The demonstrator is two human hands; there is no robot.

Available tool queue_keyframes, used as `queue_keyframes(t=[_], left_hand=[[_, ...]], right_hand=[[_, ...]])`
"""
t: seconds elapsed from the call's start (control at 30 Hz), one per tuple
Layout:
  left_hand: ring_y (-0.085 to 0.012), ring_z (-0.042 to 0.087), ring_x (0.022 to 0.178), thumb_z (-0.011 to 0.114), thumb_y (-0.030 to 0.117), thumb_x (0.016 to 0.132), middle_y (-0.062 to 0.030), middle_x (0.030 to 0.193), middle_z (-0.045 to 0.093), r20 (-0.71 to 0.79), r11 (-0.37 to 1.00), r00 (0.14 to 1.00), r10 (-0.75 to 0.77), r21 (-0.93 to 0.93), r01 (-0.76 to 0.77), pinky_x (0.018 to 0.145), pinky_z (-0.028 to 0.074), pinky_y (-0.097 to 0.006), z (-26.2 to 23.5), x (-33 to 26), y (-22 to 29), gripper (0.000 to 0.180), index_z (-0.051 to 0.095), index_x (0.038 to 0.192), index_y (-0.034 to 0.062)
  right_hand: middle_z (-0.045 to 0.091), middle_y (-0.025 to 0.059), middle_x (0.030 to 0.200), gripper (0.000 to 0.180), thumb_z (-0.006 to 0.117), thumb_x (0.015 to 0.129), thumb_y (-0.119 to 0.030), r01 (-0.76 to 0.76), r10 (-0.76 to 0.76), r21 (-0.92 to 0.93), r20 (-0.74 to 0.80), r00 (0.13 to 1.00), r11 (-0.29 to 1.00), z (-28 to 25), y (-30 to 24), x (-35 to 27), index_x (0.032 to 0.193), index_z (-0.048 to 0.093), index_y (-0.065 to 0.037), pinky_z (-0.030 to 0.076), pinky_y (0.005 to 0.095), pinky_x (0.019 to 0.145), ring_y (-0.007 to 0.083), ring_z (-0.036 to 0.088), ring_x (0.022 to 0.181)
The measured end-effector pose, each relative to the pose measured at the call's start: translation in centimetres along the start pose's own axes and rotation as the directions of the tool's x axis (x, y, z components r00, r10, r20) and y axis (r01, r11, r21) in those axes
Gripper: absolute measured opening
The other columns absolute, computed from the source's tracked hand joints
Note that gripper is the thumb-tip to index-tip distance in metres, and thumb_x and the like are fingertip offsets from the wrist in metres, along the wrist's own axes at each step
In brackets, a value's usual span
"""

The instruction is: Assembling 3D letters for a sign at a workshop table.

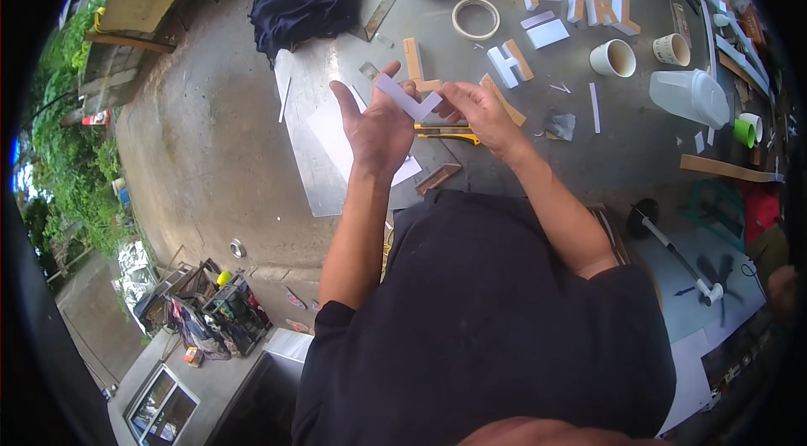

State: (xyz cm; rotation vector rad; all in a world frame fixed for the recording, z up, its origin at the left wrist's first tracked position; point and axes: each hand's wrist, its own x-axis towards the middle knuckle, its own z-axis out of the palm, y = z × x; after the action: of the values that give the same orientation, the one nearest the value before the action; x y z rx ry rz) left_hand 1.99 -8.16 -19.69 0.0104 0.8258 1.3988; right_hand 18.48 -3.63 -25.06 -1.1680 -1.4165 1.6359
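A thin white L-shaped strip [423, 108] is between my two hands above the table. My right hand [489, 116] pinches its short end between thumb and fingers. Palm up, my left hand [374, 137] lies under the strip's long arm with the thumb spread wide; some of its fingers are hidden behind the strip. Just beneath the hands lies a yellow utility knife [458, 140]. Beyond the strip is a brown L-shaped letter block [412, 55]. A sheet of white paper [330, 133] lies under and beside my left hand.
On the metal table [555, 164] are a tape roll [456, 24], a white-faced H block [504, 68] and more letter blocks [598, 5]. Two paper cups [612, 58] and a clear lidded container [679, 97] stand right. Dark cloth [304, 5] is bunched at the far left.
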Motion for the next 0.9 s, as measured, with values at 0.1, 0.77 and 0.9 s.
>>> queue_keyframes(t=[0.1,0.77,0.9], left_hand=[[-0.0212,0.048,0.096,0.029,0.087,0.086,-0.0077,0.098,0.055,0.081,0.998,0.996,-0.026,0.057,0.021,0.097,0.033,-0.036,1.8,2.4,-1.2,0.099,0.039,0.14,0.0034],[-0.0392,0.032,0.136,0.051,0.06,0.095,-0.0222,0.142,0.037,-0.105,-0.266,0.612,0.784,0.833,0.484,0.114,0.019,-0.052,-24.5,-6.0,-1.4,0.078,0.039,0.143,0.0001],[-0.0357,0.034,0.134,0.056,0.061,0.091,-0.0177,0.139,0.04,0.073,-0.4,0.534,0.842,0.749,0.528,0.112,0.018,-0.054,-24.7,-6.3,-2.4,0.073,0.046,0.138,0.0049]], right_hand=[[0.07,0.0041,0.091,0.025,0.069,0.095,-0.025,-0.283,0.228,0.43,0.175,0.958,0.858,-1.0,-0.7,-1.0,0.103,0.07,-0.001,0.049,0.0264,0.076,0.0106,0.063,0.084],[0.071,0.0031,0.087,0.019,0.069,0.096,-0.026,-0.196,0.302,0.701,-0.029,0.953,0.686,-5.8,2.2,0.4,0.098,0.071,-0.007,0.051,0.0255,0.075,0.0102,0.066,0.08],[0.071,0.0037,0.087,0.019,0.068,0.096,-0.025,-0.192,0.284,0.692,-0.02,0.959,0.696,-5.7,2.2,-0.1,0.099,0.071,-0.007,0.052,0.026,0.076,0.0107,0.066,0.08]])
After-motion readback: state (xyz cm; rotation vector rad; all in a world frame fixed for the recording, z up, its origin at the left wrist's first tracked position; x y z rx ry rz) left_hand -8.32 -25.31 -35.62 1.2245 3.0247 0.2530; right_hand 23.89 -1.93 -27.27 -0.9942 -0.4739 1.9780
